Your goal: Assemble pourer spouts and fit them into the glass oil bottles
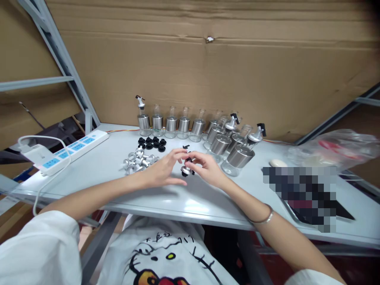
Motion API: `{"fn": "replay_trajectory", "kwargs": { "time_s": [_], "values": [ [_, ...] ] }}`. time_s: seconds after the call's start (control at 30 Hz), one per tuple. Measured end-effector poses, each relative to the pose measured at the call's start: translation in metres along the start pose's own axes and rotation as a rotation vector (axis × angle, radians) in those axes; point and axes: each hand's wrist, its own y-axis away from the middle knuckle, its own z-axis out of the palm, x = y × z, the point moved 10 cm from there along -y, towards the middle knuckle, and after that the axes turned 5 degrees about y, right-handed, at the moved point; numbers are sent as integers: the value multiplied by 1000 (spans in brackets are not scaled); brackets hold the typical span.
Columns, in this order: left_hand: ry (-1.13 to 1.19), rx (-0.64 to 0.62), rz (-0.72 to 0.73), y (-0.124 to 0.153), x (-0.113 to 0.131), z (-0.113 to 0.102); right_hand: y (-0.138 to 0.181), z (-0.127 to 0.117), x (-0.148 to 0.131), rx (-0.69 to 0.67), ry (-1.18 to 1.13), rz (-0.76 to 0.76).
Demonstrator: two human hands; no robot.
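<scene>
At the cap's nine o'clock, the left hand [162, 172] lay flat, fingers together and empty. The pourer cap [187, 170] sat just above the table [190, 202], pinched by the right hand [208, 168]. It looked light, rigid, slick metal; gripping its rim seemed safest.

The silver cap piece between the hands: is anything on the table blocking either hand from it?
Nothing visible does. The silver cap piece is already at the fingertips of the right hand, and the left hand touches it from the other side. The black stoppers and loose silver caps lie off to the left.
</scene>
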Motion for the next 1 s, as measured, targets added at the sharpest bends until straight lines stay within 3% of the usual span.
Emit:
{"fn": "replay_trajectory", "kwargs": {
  "time_s": [0.07,0.17,0.23,0.37,0.53,0.63,0.77,0.87,1.0],
  "values": [
    [-37,109,-6,-13,-20,-24,-1,-12,4,104,12,-7],
    [-122,466,-187,-26,-81,-86,-2,-29,6,224,23,-30],
    [-167,609,-305,-33,-125,-118,0,-36,4,272,32,-59],
    [-204,677,-362,-49,-184,-150,4,-42,-9,336,110,-138],
    [-150,679,-511,-52,-218,-156,7,-38,-24,331,193,-225],
    [-119,712,-488,-51,-212,-159,8,-39,-27,339,223,-256],
    [-102,758,-373,-53,-181,-169,11,-45,-28,401,248,-286],
    [-115,786,-254,-57,-137,-179,13,-50,-28,451,248,-296],
    [-85,856,-50,-56,-53,-179,16,-55,-29,503,241,-298]
  ]
}}
